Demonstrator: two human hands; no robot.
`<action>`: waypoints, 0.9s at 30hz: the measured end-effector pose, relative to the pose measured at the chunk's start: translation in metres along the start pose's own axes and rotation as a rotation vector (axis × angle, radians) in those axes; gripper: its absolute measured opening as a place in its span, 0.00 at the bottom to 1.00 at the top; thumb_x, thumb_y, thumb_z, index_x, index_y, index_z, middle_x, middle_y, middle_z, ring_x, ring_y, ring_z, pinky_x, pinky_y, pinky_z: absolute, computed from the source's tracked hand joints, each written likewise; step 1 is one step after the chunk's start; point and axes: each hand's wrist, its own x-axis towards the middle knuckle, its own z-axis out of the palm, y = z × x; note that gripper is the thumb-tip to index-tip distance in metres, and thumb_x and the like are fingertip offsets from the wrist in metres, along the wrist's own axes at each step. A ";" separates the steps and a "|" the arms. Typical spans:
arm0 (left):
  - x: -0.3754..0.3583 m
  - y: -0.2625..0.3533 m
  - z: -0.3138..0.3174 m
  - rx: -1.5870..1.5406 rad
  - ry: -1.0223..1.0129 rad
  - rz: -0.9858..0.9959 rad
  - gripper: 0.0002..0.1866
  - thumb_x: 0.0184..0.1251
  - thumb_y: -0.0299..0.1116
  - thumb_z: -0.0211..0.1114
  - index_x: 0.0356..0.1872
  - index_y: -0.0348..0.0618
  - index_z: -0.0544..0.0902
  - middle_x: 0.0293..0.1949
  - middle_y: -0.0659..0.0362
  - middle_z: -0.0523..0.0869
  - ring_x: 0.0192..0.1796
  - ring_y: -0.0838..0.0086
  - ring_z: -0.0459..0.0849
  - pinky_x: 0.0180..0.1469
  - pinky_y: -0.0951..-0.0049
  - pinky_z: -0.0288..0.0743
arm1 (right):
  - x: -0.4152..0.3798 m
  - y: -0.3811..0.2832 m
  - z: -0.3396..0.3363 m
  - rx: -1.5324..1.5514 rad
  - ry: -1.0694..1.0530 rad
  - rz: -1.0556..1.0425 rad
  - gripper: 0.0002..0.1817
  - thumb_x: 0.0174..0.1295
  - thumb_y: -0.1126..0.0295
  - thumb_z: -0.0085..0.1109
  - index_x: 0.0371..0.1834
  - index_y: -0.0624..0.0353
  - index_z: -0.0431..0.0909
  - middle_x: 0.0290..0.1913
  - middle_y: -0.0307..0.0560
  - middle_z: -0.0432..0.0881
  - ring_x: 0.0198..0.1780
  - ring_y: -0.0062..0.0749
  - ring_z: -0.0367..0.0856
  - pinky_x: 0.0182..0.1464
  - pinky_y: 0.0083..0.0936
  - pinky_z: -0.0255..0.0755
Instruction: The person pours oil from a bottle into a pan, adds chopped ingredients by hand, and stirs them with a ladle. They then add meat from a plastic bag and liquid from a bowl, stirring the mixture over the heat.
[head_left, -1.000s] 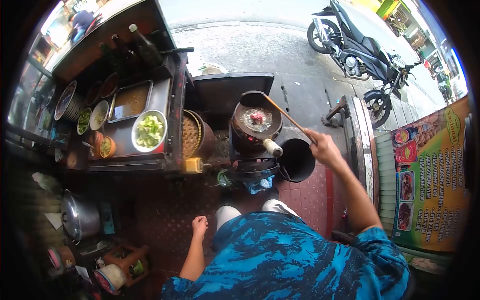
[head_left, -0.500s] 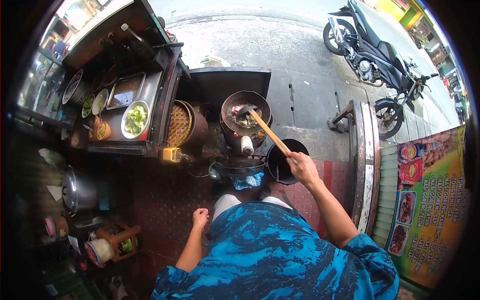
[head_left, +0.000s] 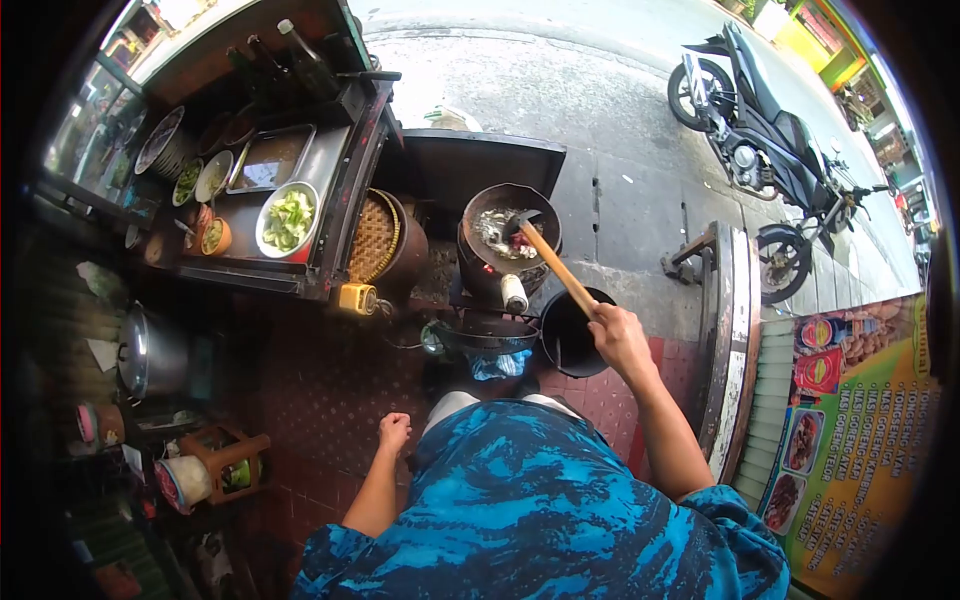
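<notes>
My right hand (head_left: 622, 343) grips the end of a wok spatula (head_left: 556, 266) with a long wooden handle and a dark head. The head rests among the food in a wok (head_left: 548, 206), where pale and reddish pieces lie in shiny liquid. The wok sits over a stove (head_left: 480, 268) with a red glow at its front. My left hand (head_left: 395, 430) hangs low beside my body, fingers curled, with nothing seen in it. A white bottle-like object (head_left: 514, 293) is in front of the stove.
Left, a cart holds a bowl of cut greens (head_left: 288, 220), a metal tray (head_left: 272, 160) and stacked plates. A black bucket (head_left: 578, 335) stands right of the stove, near a bench (head_left: 735, 340). A motorcycle (head_left: 775, 150) is parked beyond. A pot (head_left: 150, 350) sits at left.
The spatula head has shifted slightly within the wok, and the food lies differently around it. The camera view has moved a little. My left hand stays low at my side.
</notes>
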 end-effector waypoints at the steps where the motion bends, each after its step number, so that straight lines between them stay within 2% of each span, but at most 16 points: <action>1: 0.004 -0.002 -0.001 0.024 -0.004 0.003 0.06 0.63 0.32 0.62 0.36 0.42 0.83 0.30 0.60 0.84 0.29 0.78 0.82 0.27 0.77 0.76 | 0.002 -0.005 0.004 0.082 0.008 0.020 0.17 0.55 0.71 0.61 0.50 0.58 0.79 0.37 0.61 0.82 0.41 0.58 0.81 0.45 0.46 0.73; 3: 0.008 0.000 -0.004 0.049 -0.026 -0.024 0.06 0.63 0.32 0.62 0.36 0.42 0.83 0.30 0.61 0.84 0.29 0.78 0.82 0.27 0.77 0.76 | 0.012 -0.005 0.012 0.262 0.071 0.036 0.16 0.55 0.71 0.62 0.47 0.63 0.81 0.36 0.64 0.82 0.41 0.58 0.82 0.45 0.42 0.74; 6: 0.021 0.002 -0.015 0.031 -0.044 -0.030 0.06 0.63 0.32 0.62 0.36 0.42 0.83 0.30 0.61 0.84 0.29 0.78 0.82 0.26 0.77 0.76 | -0.001 -0.019 -0.007 0.273 0.109 0.165 0.17 0.55 0.71 0.62 0.48 0.64 0.80 0.36 0.64 0.82 0.40 0.57 0.82 0.44 0.40 0.75; 8: 0.030 0.005 -0.022 -0.001 -0.064 -0.008 0.06 0.63 0.32 0.62 0.36 0.42 0.83 0.30 0.61 0.84 0.29 0.78 0.82 0.26 0.77 0.76 | -0.015 -0.023 -0.018 0.236 0.106 0.176 0.17 0.55 0.71 0.63 0.48 0.65 0.80 0.36 0.63 0.83 0.40 0.55 0.83 0.43 0.39 0.75; 10: 0.033 0.009 -0.029 -0.012 -0.067 0.011 0.06 0.63 0.31 0.62 0.37 0.42 0.82 0.29 0.62 0.83 0.28 0.79 0.81 0.25 0.78 0.75 | -0.027 -0.017 -0.016 0.212 0.062 0.155 0.18 0.55 0.71 0.64 0.49 0.65 0.80 0.36 0.64 0.83 0.39 0.54 0.84 0.42 0.39 0.75; 12: 0.035 0.013 -0.033 0.014 -0.090 -0.010 0.06 0.63 0.31 0.61 0.36 0.42 0.82 0.29 0.62 0.83 0.28 0.79 0.81 0.25 0.78 0.75 | -0.019 -0.029 -0.001 0.282 -0.012 0.273 0.18 0.55 0.71 0.64 0.49 0.65 0.80 0.36 0.63 0.83 0.40 0.53 0.84 0.43 0.38 0.75; 14: 0.041 0.021 -0.036 0.025 -0.094 -0.027 0.06 0.63 0.31 0.61 0.36 0.42 0.82 0.29 0.62 0.82 0.27 0.79 0.81 0.25 0.79 0.74 | -0.017 -0.042 0.012 0.261 0.088 0.169 0.18 0.55 0.71 0.63 0.49 0.65 0.80 0.37 0.62 0.83 0.41 0.54 0.83 0.45 0.37 0.75; 15: 0.042 0.023 -0.039 0.019 -0.092 -0.011 0.06 0.64 0.31 0.61 0.36 0.42 0.82 0.28 0.62 0.82 0.27 0.79 0.80 0.25 0.79 0.74 | -0.016 -0.049 0.016 0.211 0.126 0.074 0.18 0.55 0.72 0.64 0.50 0.64 0.80 0.34 0.59 0.83 0.38 0.52 0.83 0.43 0.36 0.75; 19: 0.043 0.034 -0.045 0.017 -0.108 0.022 0.06 0.65 0.32 0.61 0.36 0.42 0.81 0.29 0.63 0.81 0.27 0.80 0.80 0.25 0.79 0.74 | -0.001 -0.062 0.023 0.075 0.085 0.056 0.18 0.56 0.69 0.64 0.49 0.61 0.79 0.40 0.56 0.82 0.46 0.53 0.80 0.48 0.41 0.72; 22: 0.044 0.033 -0.047 0.028 -0.113 0.020 0.06 0.65 0.32 0.60 0.36 0.41 0.81 0.29 0.63 0.82 0.27 0.80 0.80 0.25 0.80 0.74 | 0.005 -0.045 0.030 -0.049 0.156 0.096 0.17 0.58 0.67 0.60 0.52 0.55 0.78 0.39 0.55 0.80 0.43 0.55 0.80 0.46 0.46 0.73; 27: 0.039 0.020 -0.045 -0.006 -0.097 0.019 0.05 0.65 0.31 0.61 0.36 0.41 0.81 0.29 0.63 0.82 0.28 0.80 0.80 0.26 0.79 0.74 | -0.002 -0.047 0.003 0.021 0.033 0.178 0.15 0.56 0.69 0.61 0.47 0.60 0.79 0.42 0.60 0.82 0.46 0.56 0.80 0.49 0.45 0.74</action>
